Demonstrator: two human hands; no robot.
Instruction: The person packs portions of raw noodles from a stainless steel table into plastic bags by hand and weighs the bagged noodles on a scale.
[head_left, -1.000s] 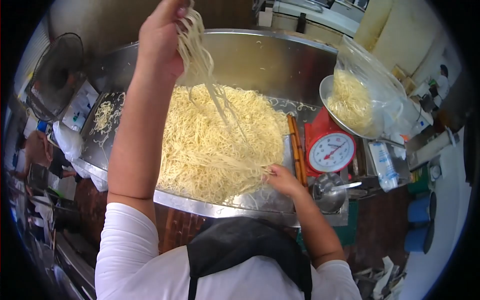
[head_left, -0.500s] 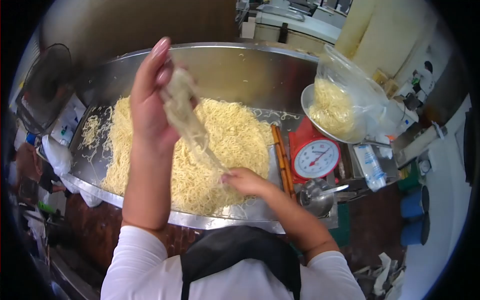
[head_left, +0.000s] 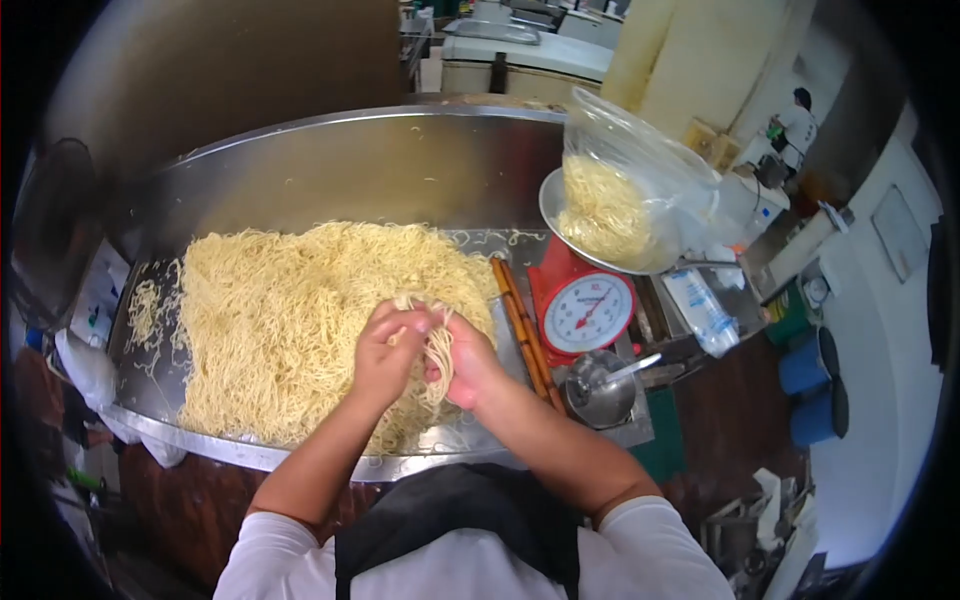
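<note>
Over the front right of a large heap of yellow noodles (head_left: 290,320), my two hands meet around a small bundle of noodles (head_left: 438,362). My right hand (head_left: 472,362) cups the bundle from the right, with strands hanging down along its palm. On the left, the curled fingers of my left hand (head_left: 386,350) pinch the top of the same strands. The heap lies on a steel tray table (head_left: 400,158) with a raised back wall.
To the right stands a red dial scale (head_left: 588,312), its metal pan (head_left: 550,200) bearing a clear plastic bag of noodles (head_left: 605,215). Bamboo sticks (head_left: 525,335) lie beside the heap. A metal pot (head_left: 598,388) sits near the front edge. Another person (head_left: 798,128) is far back right.
My left hand has come down from high above the heap to meet my right hand. The blurred, pale stretched length between them is now a compact noodle bundle. The view has shifted.
</note>
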